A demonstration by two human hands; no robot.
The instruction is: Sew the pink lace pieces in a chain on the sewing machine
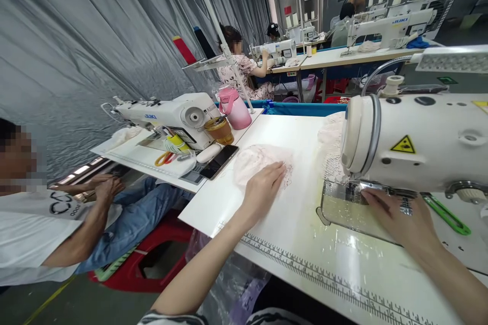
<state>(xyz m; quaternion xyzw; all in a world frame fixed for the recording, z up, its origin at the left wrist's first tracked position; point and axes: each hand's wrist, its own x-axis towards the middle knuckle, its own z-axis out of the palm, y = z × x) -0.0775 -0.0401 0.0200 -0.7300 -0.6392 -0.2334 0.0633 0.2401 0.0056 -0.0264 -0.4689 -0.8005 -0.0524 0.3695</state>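
Observation:
My left hand (265,188) lies over a pale pink lace-edged fabric piece (249,160) on the white table. Its fingers are stretched out on the lace, and part of the cloth is hidden under them. My right hand (400,213) is at the metal needle plate of the white sewing machine (419,137), fingertips close to the presser foot (354,188). The machine head covers some of those fingers, so whether they pinch anything is hidden. Behind the needle area lies more pale pink fabric (331,137).
A printed ruler (316,274) runs along the front edge. Green thread snips (448,216) lie right of my right hand. A phone (219,161), an amber cup (220,129) and a pink jug (234,109) stand left. A seated person (64,218) is beside a second sewing machine (163,117).

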